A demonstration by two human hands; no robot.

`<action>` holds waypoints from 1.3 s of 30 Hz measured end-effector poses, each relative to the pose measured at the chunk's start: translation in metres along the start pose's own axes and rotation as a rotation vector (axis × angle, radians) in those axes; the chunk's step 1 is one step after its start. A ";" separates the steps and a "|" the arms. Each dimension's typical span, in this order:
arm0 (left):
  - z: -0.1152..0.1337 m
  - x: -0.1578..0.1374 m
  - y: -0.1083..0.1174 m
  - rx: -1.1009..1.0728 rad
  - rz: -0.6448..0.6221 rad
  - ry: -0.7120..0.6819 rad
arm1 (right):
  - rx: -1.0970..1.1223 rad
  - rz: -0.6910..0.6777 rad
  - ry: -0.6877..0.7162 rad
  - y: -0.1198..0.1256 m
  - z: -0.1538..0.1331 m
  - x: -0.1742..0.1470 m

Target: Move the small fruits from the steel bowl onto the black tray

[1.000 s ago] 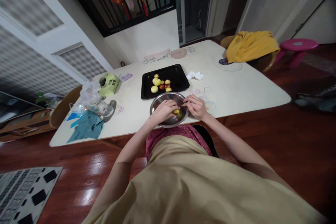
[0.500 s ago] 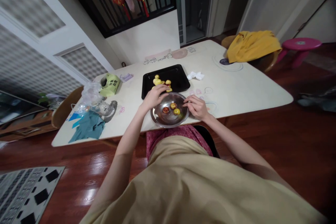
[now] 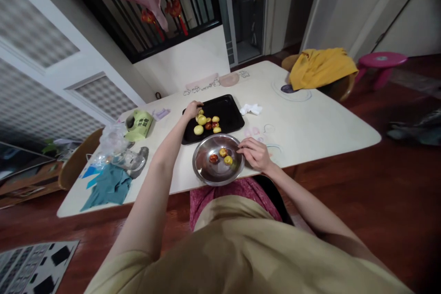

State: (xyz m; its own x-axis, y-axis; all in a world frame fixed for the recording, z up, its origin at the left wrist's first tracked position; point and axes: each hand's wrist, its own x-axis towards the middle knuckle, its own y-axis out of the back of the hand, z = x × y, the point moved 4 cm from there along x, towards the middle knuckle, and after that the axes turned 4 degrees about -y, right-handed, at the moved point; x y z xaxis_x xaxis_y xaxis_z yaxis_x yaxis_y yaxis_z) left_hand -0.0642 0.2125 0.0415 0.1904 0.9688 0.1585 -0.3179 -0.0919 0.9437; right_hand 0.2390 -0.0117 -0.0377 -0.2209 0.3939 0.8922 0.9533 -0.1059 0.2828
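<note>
A shiny metal bowl point(image 3: 201, 172) at the table's near edge holds a red-brown fruit point(image 3: 213, 158) and two small yellow fruits with brown marks, one a mottled fruit point(image 3: 223, 152). My right hand point(image 3: 255, 154) is at the bowl's right side, its fingers closed together on the rim. Behind the bowl is a black tray point(image 3: 229, 108) with several round yellow-green fruits point(image 3: 198, 130) and a few red-brown ones point(image 3: 208, 126). Over the tray's left back part, my left hand point(image 3: 193, 109) reaches to a yellow fruit point(image 3: 200, 112); its bent fingertips are partly hidden, so their grip is unclear.
Crumpled white tissue point(image 3: 251, 109) lies right of the tray. On the white table's point(image 3: 324, 126) left side are a green packet point(image 3: 139, 125), clear plastic bags point(image 3: 113, 138) and a teal cloth point(image 3: 108, 186). A yellow garment point(image 3: 320, 69) hangs over a chair at the far right.
My left hand has moved from above the bowl's back rim to the tray's left back part, uncovering more fruits. My right hand stays at the bowl's rim. The camera view has shifted slightly.
</note>
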 end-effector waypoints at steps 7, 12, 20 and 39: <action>-0.012 0.024 -0.013 0.008 -0.129 0.095 | -0.036 0.006 0.018 0.006 -0.005 0.000; -0.015 0.022 -0.009 -0.001 -0.109 0.123 | -0.019 0.002 0.003 0.006 -0.005 0.000; 0.003 -0.019 0.027 -0.092 0.149 0.012 | 0.004 0.003 0.012 0.004 -0.004 0.001; 0.109 -0.265 -0.008 -0.313 0.084 -0.339 | -0.015 -0.062 0.006 -0.002 0.002 0.000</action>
State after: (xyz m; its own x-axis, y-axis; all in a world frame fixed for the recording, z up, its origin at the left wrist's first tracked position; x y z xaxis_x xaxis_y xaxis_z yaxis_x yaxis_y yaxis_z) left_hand -0.0111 -0.0687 0.0238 0.4281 0.8265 0.3656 -0.5999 -0.0427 0.7989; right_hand 0.2375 -0.0096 -0.0393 -0.2805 0.3942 0.8752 0.9347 -0.0952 0.3424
